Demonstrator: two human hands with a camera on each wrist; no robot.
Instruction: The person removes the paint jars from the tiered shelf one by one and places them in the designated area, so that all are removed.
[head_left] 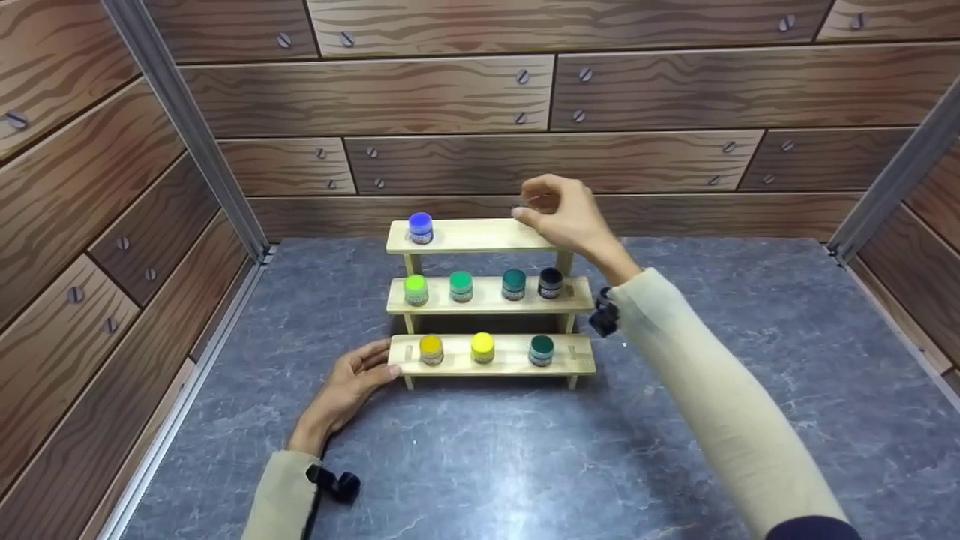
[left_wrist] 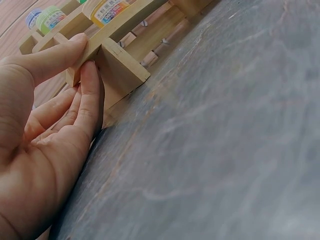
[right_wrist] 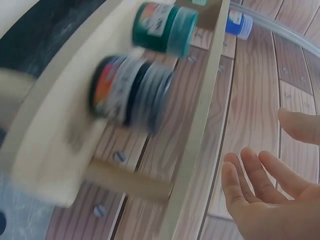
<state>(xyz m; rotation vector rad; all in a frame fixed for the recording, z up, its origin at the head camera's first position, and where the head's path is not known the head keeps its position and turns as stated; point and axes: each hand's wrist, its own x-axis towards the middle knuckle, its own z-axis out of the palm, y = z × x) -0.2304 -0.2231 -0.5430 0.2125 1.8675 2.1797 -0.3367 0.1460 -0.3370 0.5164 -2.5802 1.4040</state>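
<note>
A three-tier wooden display stand (head_left: pixel 487 300) carries small paint jars. My left hand (head_left: pixel 349 386) pinches the left end of its lowest shelf, thumb on top and fingers beneath, as the left wrist view confirms. Above the right end of the top shelf is my right hand (head_left: pixel 566 214), fingers bent and thumb apart; in the right wrist view nothing shows between them. A blue jar (head_left: pixel 421 228) stands at the top left. The middle shelf bears a lime jar (head_left: pixel 415 289), a green jar (head_left: pixel 461 286), a teal jar (head_left: pixel 514 284) and a black jar (head_left: pixel 550 283).
On the lowest shelf stand an orange-yellow jar (head_left: pixel 431 349), a yellow jar (head_left: pixel 482 347) and a dark green jar (head_left: pixel 541 350). The stand rests on a grey marbled surface (head_left: pixel 480 450). Wood-patterned walls (head_left: pixel 450 94) enclose the back and sides, with metal rails (head_left: pixel 187 120) along the corners.
</note>
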